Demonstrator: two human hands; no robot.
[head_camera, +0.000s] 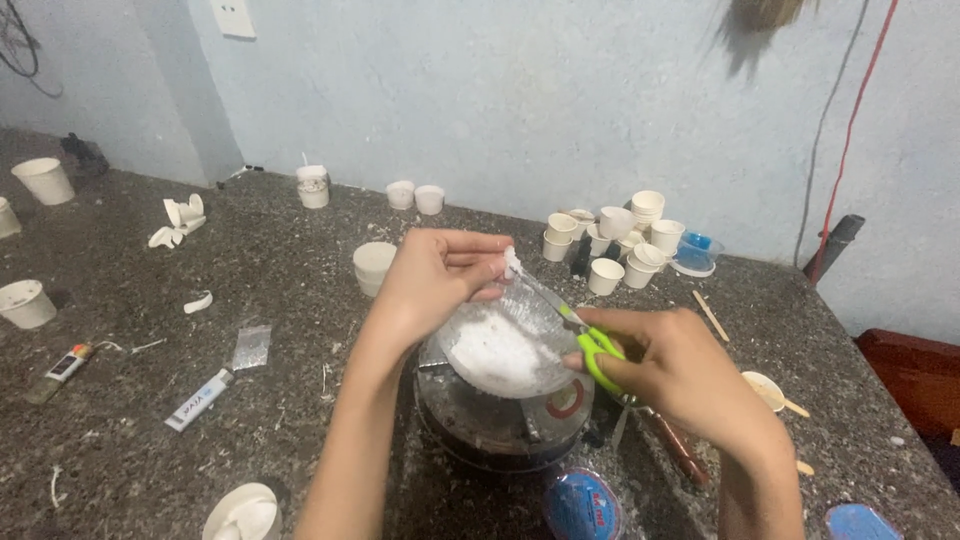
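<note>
My left hand (432, 275) pinches the top edge of a clear plastic bag (500, 345) holding white powder or granules. In my right hand (675, 370) is a pair of green-handled scissors (590, 345), whose blades reach to the bag's top corner beside my left fingers. The bag hangs just above a round dark metal device (500, 425) with a red ring on its top.
A cluster of small white cups (620, 240) stands at the back by the wall, with more cups (415, 196) and broken cup pieces (178, 220) spread over the speckled counter (130, 430). Two lighters (198, 399), wooden sticks (710, 315) and blue lids (583, 507) lie nearby.
</note>
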